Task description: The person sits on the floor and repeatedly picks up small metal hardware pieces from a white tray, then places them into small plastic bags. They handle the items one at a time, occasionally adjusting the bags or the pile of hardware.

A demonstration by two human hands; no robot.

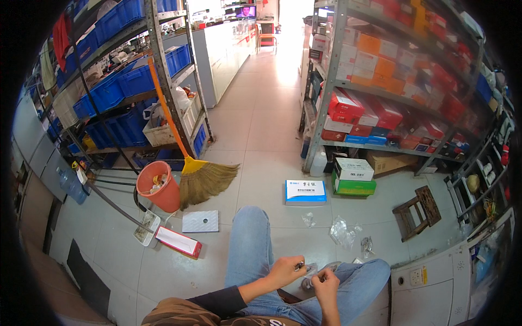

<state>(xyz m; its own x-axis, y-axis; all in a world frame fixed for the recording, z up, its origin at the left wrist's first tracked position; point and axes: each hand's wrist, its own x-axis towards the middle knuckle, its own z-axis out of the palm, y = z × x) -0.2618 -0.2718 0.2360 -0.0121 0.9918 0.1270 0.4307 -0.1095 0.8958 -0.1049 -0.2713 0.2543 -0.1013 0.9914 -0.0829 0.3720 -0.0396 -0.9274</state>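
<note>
Your left hand (pixel 288 271) pinches a small dark piece (pixel 299 265), your right hand (pixel 327 287) clear plastic (pixel 311 270). Blue-and-white box (pixel 305 193) ahead on floor (pixel 258 130).

A rack (pixel 154 43) is standing left, a shelf (pixel 326 98) right. Before the rack a bin (pixel 168 201) is standing — a broom (pixel 206 180) right of it, a dustpan (pixel 145 234) nearer the lap (pixel 266 305), left of a box (pixel 178 242). A carton (pixel 304 193) is lying before the shelf, left of two stacked boxes (pixel 353 174); a stool (pixel 417 211) is resting farther right. The left hand (pixel 288 273) and right hand (pixel 326 288) are hovering above the lap.
</note>
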